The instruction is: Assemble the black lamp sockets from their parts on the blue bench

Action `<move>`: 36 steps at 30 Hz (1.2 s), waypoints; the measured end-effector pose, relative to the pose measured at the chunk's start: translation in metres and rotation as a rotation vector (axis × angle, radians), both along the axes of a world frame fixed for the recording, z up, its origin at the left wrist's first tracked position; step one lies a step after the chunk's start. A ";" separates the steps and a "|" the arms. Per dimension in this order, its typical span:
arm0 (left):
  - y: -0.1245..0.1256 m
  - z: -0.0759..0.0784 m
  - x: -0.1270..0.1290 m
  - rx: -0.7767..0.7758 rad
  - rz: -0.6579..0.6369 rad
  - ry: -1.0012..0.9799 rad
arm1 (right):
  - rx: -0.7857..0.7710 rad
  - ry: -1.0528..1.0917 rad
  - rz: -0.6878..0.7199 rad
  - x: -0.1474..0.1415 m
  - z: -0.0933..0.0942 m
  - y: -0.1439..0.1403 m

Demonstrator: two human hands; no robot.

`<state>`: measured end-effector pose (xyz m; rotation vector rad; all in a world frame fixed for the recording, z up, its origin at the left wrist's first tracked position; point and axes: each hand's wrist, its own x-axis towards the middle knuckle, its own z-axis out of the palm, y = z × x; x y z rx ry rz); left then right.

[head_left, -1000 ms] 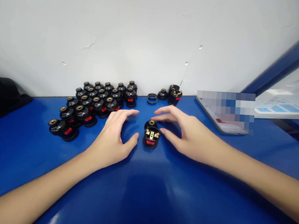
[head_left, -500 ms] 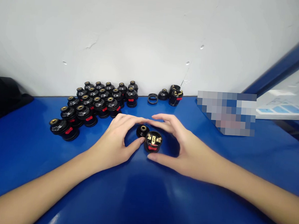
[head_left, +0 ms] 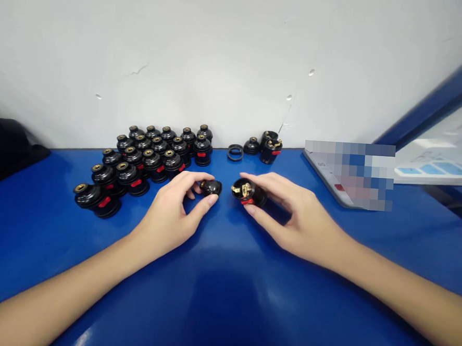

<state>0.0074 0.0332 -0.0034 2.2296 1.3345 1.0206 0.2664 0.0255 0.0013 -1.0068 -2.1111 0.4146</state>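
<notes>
The left hand pinches a small black cap. The right hand grips a black socket, tipped on its side (gold bits show inside). Both parts hang just above the middle of the blue table. I think the round cap could slip and roll toward the pile of sockets by the back edge.

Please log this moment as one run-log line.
left hand: holds black cap | right hand: holds socket body | parts: apart | surface: blue table
</notes>
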 end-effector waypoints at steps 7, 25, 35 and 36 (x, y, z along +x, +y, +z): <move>-0.002 0.001 0.002 -0.081 -0.045 -0.245 | -0.028 0.082 0.008 -0.005 0.002 -0.004; -0.003 0.005 0.001 -0.090 -0.117 -0.116 | 0.080 0.017 0.050 -0.002 0.003 -0.005; 0.000 -0.001 -0.002 0.169 -0.298 -0.176 | -0.191 0.212 0.067 -0.003 0.001 -0.003; 0.000 -0.001 -0.002 0.187 -0.296 -0.166 | -0.206 0.222 0.065 -0.004 0.001 -0.003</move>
